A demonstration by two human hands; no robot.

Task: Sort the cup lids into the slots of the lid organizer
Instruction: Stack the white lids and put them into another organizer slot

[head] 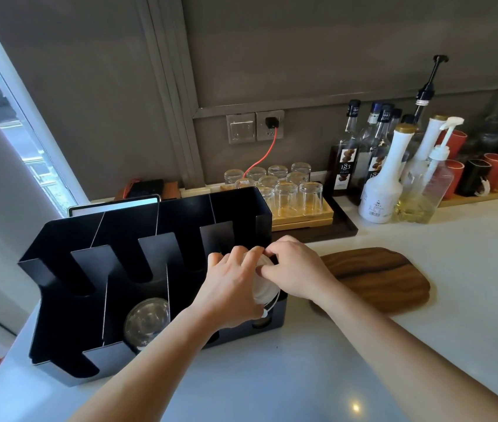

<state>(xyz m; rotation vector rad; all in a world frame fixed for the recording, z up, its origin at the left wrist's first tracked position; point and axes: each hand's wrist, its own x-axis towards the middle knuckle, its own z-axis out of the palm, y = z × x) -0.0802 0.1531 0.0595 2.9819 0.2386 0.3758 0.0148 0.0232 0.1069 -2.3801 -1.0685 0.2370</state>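
A black metal lid organizer (95, 269) with several slots stands on the white counter. Clear domed lids (145, 322) lie in one of its middle slots. Over the rightmost slot, both hands hold a stack of white lids (264, 289). My left hand (231, 289) wraps the stack from the left side. My right hand (298, 269) pinches its top edge from the right. Much of the stack is hidden by the hands.
A wooden board (384, 278) lies right of the organizer. Behind it stand upturned glasses (290, 193) on a wooden tray, syrup bottles (372, 166) and red and black cups (485, 175). A tablet (114, 205) leans behind the organizer by the window.
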